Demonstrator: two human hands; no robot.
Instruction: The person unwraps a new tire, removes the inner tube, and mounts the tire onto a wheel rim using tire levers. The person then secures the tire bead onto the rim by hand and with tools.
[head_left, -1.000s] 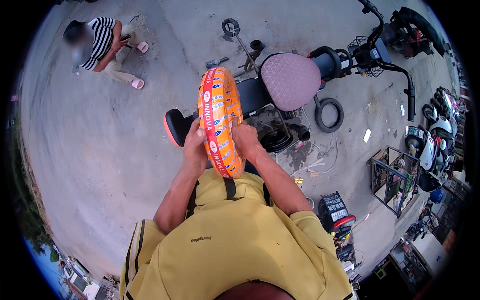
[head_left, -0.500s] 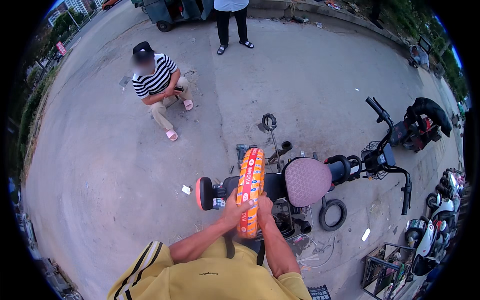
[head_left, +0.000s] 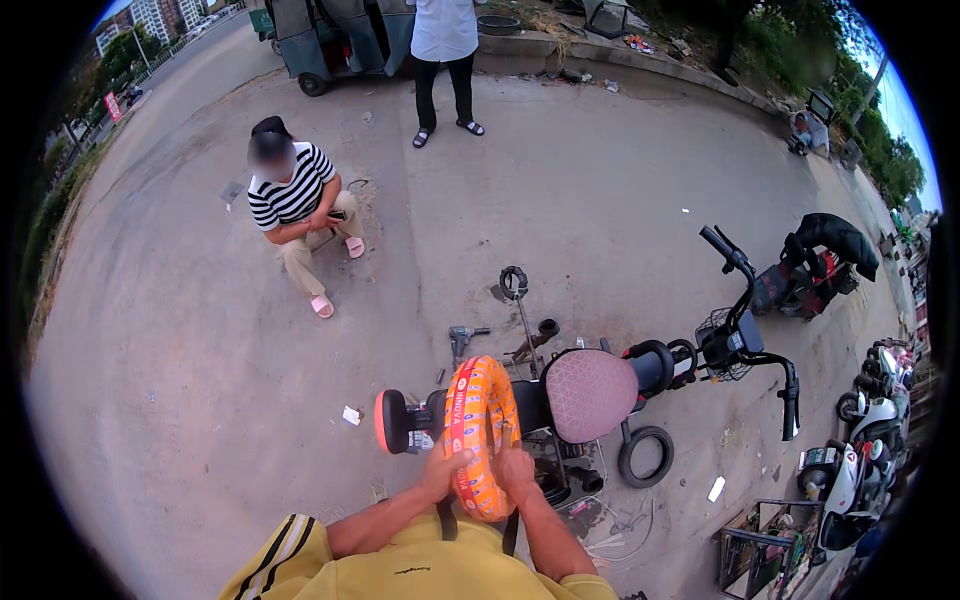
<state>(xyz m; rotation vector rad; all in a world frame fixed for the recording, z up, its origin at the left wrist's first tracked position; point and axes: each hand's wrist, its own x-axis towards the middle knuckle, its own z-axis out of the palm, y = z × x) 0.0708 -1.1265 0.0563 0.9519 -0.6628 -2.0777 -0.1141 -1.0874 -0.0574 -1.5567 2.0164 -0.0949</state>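
Note:
Upright in front of me is a ring-shaped tyre in orange and red printed wrapping [head_left: 468,425]. My left hand [head_left: 441,472] is closed on its left side, the thumb lying across the wrapping. On the opposite side my right hand [head_left: 514,470] is curled into a closed grip at the tyre's edge; its fingertips are hidden. Just beyond my hands an electric scooter lies across the view, with a pinkish patterned seat [head_left: 593,395], a black rear backrest [head_left: 394,420] to the left and handlebars [head_left: 738,258] to the right.
A bare black tyre [head_left: 646,482] lies right of the scooter. Beyond it are a power tool [head_left: 462,338] and a metal rod with a ring-shaped end [head_left: 513,282]. A person in stripes [head_left: 292,195] sits far left; another person [head_left: 446,45] stands behind. A metal-framed cart [head_left: 755,535] stands lower right.
The wrapped tyre has turned, so its central opening now shows, and it sits lower in view. My right hand has shifted lower along its edge. The whole view has tilted up slightly.

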